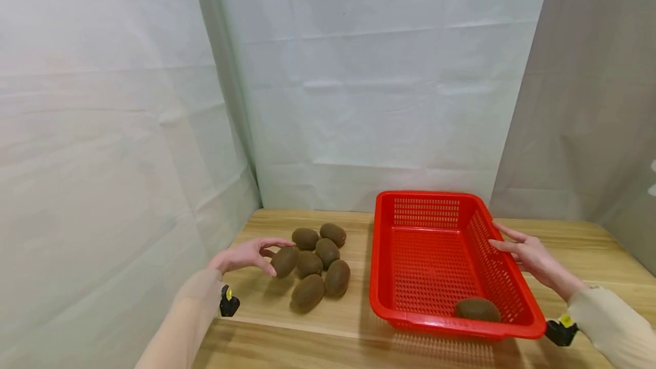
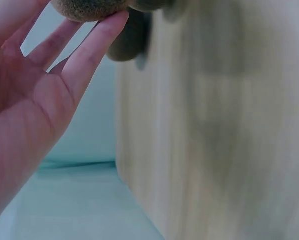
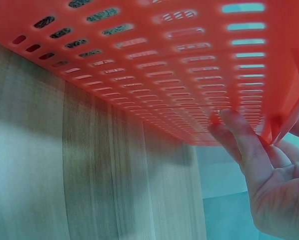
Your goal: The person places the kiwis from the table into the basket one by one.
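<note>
A brown fuzzy kiwi (image 1: 285, 261) is between the thumb and fingers of my left hand (image 1: 251, 255), at the left side of a group of kiwis. In the left wrist view, the fingertips touch the underside of this kiwi (image 2: 89, 7). Several other kiwis (image 1: 309, 265) lie close together on the table just right of it. My right hand (image 1: 533, 255) holds the right rim of a red plastic basket (image 1: 373, 266). Seen from the right wrist, some fingers (image 3: 247, 142) lie along the basket's slotted outer wall, below the rim. A single kiwi (image 1: 478, 309) lies inside, at the near right corner.
The wooden table (image 1: 359, 352) carries the kiwis on the left and the basket on the right. White sheeting (image 1: 379, 84) hangs behind the table's far edge, and another sheet (image 1: 102, 130) hangs along the left side.
</note>
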`<action>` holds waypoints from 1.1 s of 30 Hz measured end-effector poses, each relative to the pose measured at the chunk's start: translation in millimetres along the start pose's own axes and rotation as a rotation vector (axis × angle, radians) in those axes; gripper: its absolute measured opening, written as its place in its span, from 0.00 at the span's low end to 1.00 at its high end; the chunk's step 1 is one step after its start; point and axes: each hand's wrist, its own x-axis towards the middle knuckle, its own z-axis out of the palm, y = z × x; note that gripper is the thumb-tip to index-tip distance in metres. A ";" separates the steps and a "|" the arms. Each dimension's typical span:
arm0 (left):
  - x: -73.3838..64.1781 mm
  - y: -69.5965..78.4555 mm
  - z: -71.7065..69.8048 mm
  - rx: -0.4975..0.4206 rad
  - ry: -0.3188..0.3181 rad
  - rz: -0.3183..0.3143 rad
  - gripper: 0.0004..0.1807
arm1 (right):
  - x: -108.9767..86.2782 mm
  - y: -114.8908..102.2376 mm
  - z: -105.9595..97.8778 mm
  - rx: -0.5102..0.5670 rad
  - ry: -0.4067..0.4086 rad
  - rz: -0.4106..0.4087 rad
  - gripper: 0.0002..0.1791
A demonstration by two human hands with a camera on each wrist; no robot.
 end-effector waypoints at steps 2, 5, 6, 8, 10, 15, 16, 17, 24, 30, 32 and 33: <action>4.4 4.1 -1.5 0.008 0.008 -0.003 0.39 | 0.2 0.1 0.2 0.000 -0.002 -0.003 0.39; 12.2 9.6 -2.6 0.025 0.020 -0.004 0.38 | 0.3 0.3 0.3 -0.002 0.000 -0.002 0.38; 15.1 11.8 -2.6 0.026 0.022 -0.004 0.38 | 0.2 0.3 0.4 -0.002 0.002 -0.001 0.39; 21.8 16.5 -2.5 0.032 0.026 0.006 0.38 | 0.1 0.6 0.5 -0.004 0.006 0.002 0.39; 28.9 21.8 -2.3 0.036 0.029 0.011 0.37 | 0.1 1.0 0.4 -0.006 0.008 0.002 0.39; 49.1 40.3 -2.9 0.037 0.027 0.006 0.37 | -0.1 1.4 0.3 -0.015 0.007 -0.004 0.39; 53.2 45.6 -2.7 0.038 0.024 0.007 0.37 | -0.2 1.3 0.3 -0.016 0.006 -0.005 0.39; 57.7 50.9 -2.7 0.043 0.018 0.008 0.37 | -0.2 1.4 0.3 -0.016 0.006 -0.006 0.39; 92.0 85.9 2.0 0.085 -0.039 0.069 0.37 | 0.2 1.1 0.6 -0.010 0.011 -0.001 0.40; 115.9 110.2 11.8 0.088 -0.069 0.091 0.37 | 2.0 0.9 -1.1 -0.004 -0.006 0.019 0.39; 123.0 118.1 16.1 0.095 -0.081 0.097 0.37 | 2.4 0.6 -1.5 -0.001 -0.010 0.018 0.39; 126.6 122.1 18.4 0.100 -0.086 0.097 0.37 | 2.5 0.3 -1.4 0.002 -0.009 0.020 0.39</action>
